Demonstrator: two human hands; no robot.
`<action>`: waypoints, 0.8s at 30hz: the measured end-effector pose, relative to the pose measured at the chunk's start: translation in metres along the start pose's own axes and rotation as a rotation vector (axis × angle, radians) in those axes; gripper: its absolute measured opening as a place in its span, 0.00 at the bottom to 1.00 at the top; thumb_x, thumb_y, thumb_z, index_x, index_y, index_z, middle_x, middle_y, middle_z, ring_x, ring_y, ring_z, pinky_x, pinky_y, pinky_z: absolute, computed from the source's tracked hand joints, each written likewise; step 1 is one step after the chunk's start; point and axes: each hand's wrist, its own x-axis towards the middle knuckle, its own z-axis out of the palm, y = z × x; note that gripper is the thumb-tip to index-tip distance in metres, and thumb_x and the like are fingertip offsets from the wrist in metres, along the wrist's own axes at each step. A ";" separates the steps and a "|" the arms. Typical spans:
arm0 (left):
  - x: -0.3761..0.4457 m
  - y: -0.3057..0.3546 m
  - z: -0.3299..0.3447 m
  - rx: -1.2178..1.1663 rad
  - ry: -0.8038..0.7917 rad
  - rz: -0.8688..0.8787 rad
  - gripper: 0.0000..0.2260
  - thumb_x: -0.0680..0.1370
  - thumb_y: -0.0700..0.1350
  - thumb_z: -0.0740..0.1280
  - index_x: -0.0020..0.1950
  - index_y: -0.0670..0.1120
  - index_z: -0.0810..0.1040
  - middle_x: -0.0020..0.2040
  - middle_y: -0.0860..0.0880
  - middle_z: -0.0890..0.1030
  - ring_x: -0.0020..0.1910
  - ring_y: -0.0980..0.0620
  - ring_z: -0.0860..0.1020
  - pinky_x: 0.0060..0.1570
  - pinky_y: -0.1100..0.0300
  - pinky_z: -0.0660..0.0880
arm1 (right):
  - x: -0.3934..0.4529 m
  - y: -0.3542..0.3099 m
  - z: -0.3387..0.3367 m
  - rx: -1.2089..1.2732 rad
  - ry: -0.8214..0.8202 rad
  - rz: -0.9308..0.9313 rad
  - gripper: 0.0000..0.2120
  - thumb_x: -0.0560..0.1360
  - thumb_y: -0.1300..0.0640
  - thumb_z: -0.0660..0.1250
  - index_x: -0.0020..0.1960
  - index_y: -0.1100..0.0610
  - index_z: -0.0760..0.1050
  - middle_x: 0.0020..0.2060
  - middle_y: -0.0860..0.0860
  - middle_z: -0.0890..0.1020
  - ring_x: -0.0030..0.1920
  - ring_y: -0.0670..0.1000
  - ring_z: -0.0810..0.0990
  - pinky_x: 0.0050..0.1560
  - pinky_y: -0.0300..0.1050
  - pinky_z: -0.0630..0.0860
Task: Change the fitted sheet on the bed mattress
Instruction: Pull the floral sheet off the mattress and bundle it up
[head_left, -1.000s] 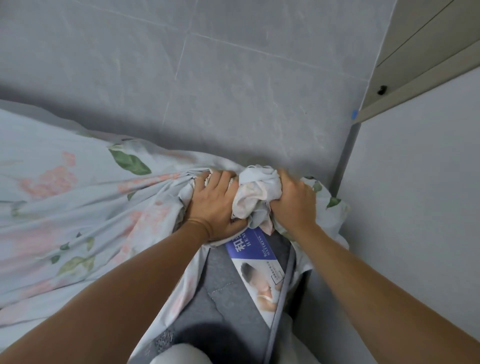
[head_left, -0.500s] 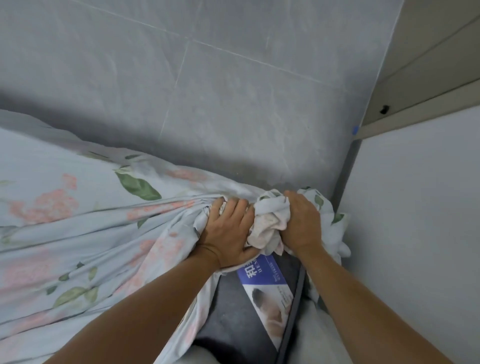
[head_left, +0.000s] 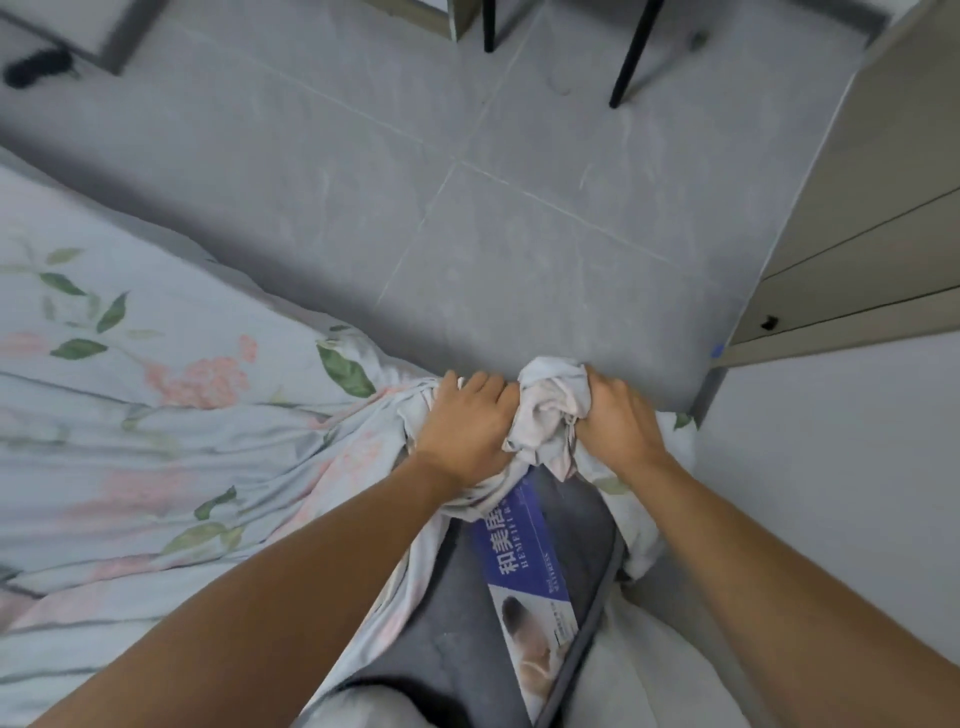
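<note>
A pale blue fitted sheet (head_left: 156, 415) with pink flowers and green leaves covers the bed on the left. Its corner is bunched into a wad (head_left: 548, 415) at the mattress corner. My left hand (head_left: 467, 431) grips the gathered fabric on the wad's left side. My right hand (head_left: 618, 421) grips it on the right. Below the hands the dark grey mattress (head_left: 447, 623) lies bare, with a blue and white printed label (head_left: 524, 561) on it.
Grey tiled floor (head_left: 519, 208) lies beyond the bed corner. A beige cabinet (head_left: 872, 234) and a white wall (head_left: 831, 493) stand close on the right. Black chair legs (head_left: 631, 52) stand at the top, and a dark object (head_left: 36, 65) at top left.
The view has tilted up, showing more floor and the chair legs. Both hands keep their grip on the bunched sheet corner at the mattress corner.
</note>
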 end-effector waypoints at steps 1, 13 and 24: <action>0.001 -0.008 -0.007 0.014 -0.004 -0.026 0.26 0.64 0.58 0.78 0.53 0.44 0.78 0.44 0.46 0.78 0.43 0.42 0.76 0.44 0.49 0.69 | 0.006 -0.011 -0.009 -0.017 0.010 -0.025 0.17 0.75 0.65 0.66 0.64 0.59 0.74 0.49 0.62 0.85 0.50 0.66 0.85 0.49 0.57 0.80; -0.116 -0.117 -0.129 -0.020 0.006 -0.364 0.17 0.66 0.57 0.78 0.43 0.48 0.78 0.40 0.47 0.78 0.40 0.42 0.78 0.42 0.50 0.72 | 0.023 -0.219 -0.086 -0.149 0.117 -0.544 0.19 0.63 0.66 0.76 0.50 0.59 0.75 0.40 0.58 0.83 0.41 0.63 0.84 0.38 0.52 0.74; -0.298 -0.228 -0.196 0.134 0.054 -0.759 0.15 0.67 0.52 0.77 0.43 0.49 0.74 0.40 0.49 0.74 0.40 0.45 0.74 0.41 0.52 0.65 | 0.008 -0.455 -0.062 -0.037 -0.079 -0.921 0.24 0.66 0.66 0.70 0.61 0.57 0.69 0.50 0.55 0.76 0.51 0.60 0.75 0.45 0.52 0.66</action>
